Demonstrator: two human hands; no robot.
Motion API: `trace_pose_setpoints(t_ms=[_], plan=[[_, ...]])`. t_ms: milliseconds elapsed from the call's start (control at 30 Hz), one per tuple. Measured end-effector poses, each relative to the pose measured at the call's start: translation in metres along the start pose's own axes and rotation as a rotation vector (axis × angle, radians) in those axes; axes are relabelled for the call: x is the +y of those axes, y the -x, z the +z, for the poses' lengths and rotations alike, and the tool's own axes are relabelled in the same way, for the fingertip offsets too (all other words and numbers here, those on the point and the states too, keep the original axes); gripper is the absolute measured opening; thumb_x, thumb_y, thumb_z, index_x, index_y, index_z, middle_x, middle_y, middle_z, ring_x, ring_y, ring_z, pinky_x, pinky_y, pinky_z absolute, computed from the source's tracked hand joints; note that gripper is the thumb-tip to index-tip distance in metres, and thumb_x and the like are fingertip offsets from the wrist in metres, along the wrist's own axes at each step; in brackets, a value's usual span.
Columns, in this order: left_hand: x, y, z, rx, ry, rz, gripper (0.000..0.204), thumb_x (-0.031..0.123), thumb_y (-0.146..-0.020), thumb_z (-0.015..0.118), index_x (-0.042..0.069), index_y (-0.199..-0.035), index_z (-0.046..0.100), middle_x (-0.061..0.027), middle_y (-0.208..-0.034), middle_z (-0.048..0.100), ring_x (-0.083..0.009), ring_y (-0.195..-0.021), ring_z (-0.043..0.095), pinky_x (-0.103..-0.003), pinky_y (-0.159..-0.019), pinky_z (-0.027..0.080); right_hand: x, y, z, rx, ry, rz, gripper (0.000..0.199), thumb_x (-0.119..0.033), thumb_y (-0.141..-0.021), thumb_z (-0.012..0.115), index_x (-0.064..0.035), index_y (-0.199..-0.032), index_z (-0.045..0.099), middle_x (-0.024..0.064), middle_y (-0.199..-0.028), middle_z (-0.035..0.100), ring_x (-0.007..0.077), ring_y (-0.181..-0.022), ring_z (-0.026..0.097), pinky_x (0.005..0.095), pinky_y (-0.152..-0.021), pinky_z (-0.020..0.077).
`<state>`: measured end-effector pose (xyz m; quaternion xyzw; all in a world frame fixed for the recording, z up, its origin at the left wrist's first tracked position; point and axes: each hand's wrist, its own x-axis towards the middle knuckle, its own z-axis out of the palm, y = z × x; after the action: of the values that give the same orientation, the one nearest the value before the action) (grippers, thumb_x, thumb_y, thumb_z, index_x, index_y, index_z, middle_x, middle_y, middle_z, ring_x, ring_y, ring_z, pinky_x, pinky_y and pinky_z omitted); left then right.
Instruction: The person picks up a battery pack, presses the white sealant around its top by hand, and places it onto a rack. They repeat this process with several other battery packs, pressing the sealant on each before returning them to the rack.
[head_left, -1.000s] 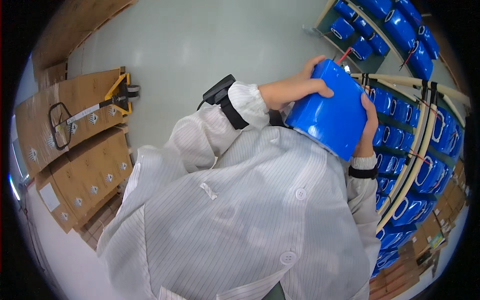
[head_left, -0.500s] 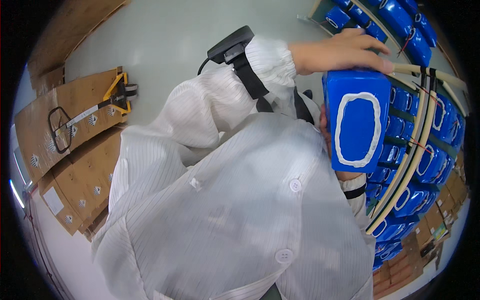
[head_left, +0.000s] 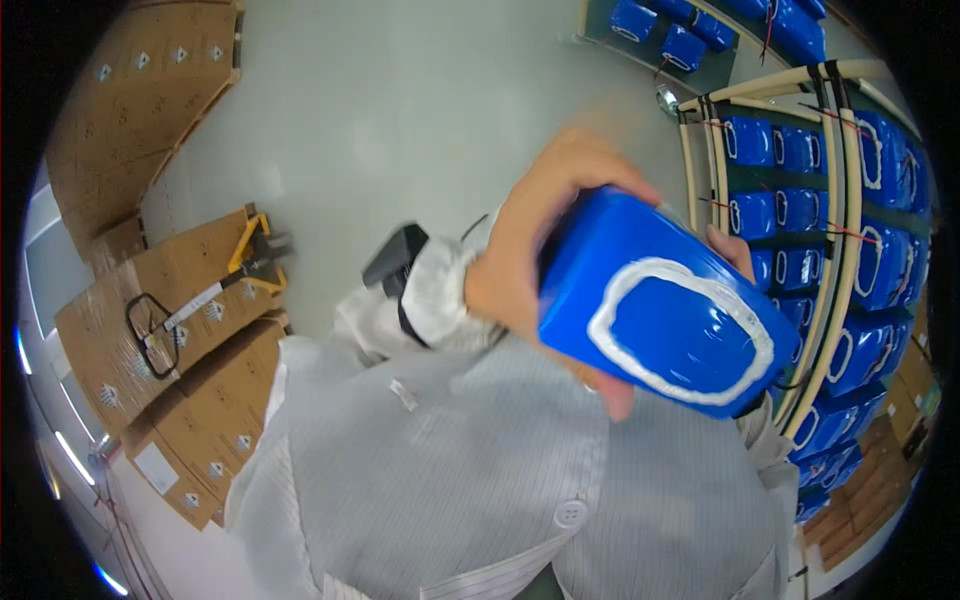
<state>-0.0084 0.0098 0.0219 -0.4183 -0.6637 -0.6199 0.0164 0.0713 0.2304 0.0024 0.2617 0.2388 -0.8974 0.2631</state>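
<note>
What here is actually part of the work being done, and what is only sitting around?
In hand:
blue shrink-wrapped pack, gripped by the left hand
right hand, behind the pack

Lying about:
rack of blue packs
cardboard boxes
yellow pallet jack

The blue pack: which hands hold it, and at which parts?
The left hand grips the blue pack at its upper-left end; the right hand is mostly hidden behind it.

Stacked cardboard boxes (head_left: 160, 330), a yellow pallet jack (head_left: 245, 250) and shelved blue packs (head_left: 800, 200).
</note>
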Motion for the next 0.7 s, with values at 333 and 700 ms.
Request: trace_pose_setpoints(t_ms=[333, 700], plan=[[0.012, 0.042, 0.014, 0.11, 0.316, -0.245, 0.106, 0.036, -0.056, 0.101, 0.006, -0.137, 0.04, -0.0166, -0.128, 0.056, -0.0269, -0.116, 0.06, -0.039, -0.097, 0.049, -0.001, -0.012, -0.026, -0.205, 0.942, -0.402, 0.044, -0.036, -0.101, 0.06, 0.0018, -0.123, 0.063, 0.0146, -0.112, 0.067, 0.022, -0.108, 0.066, 0.0322, -0.096, 0.0525], [0.011, 0.064, 0.017, 0.173, 0.42, -0.257, 0.096, 0.025, -0.064, 0.097, 0.004, -0.138, 0.04, -0.0213, -0.135, 0.056, -0.0319, -0.12, 0.06, -0.044, -0.103, 0.046, -0.047, 0.065, 0.018, -0.332, 1.548, -1.263, 0.051, -0.04, -0.099, 0.065, -0.0062, -0.134, 0.049, 0.0169, -0.12, 0.068, 0.0311, -0.11, 0.065, 0.0442, -0.093, 0.0523]])
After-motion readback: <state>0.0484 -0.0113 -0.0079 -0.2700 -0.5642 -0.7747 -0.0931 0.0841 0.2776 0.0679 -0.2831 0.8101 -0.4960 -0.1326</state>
